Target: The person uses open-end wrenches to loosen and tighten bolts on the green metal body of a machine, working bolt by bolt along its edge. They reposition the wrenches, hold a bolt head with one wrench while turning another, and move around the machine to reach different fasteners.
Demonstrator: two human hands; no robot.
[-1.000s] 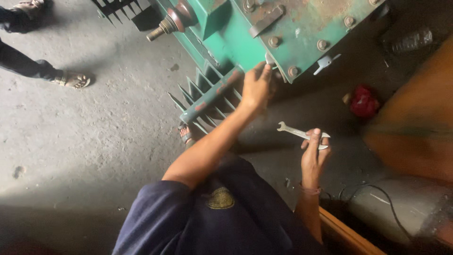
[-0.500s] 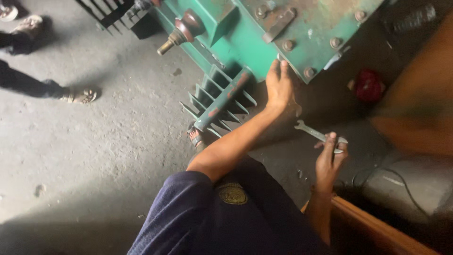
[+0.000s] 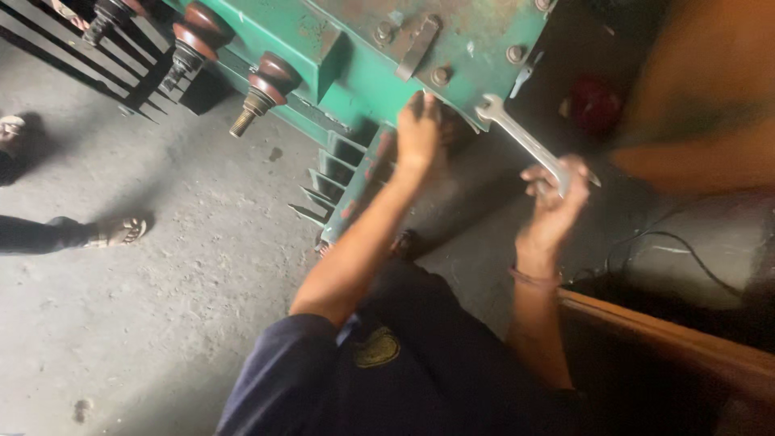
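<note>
A: While the head camera looks down, what does each hand have?

B: The right hand (image 3: 557,198), at about two o'clock from the person's chest, has its grip closed round the shank of a silver open-ended spanner (image 3: 529,144). The spanner runs up toward eleven o'clock, and its open head lies just beside the lower edge of the green transformer tank (image 3: 476,36).

A: And the left hand?

B: The left hand (image 3: 420,133) is at twelve o'clock, fingers curled against the tank's lower edge right above the cooling fins (image 3: 343,173). Whether that grip pinches a bolt or only braces on the rim, I cannot tell; the fingertips are hidden.

A: How far along is the work?

B: Early, I'd judge. Several bolts (image 3: 440,75) sit in the flange and lid, and the spanner head is not seated on any of them; it seems to be lining up near the corner. The flat steel clamp bar (image 3: 420,47) looks in place too.

A: Anything else around?

B: Brown porcelain bushings (image 3: 270,81) stick out at ten o'clock, a blurred red object (image 3: 593,103) lies at one o'clock, a black cable (image 3: 670,242) trails at three o'clock, and another person's sandalled foot (image 3: 117,232) rests on the concrete floor (image 3: 161,323) at nine o'clock.
</note>
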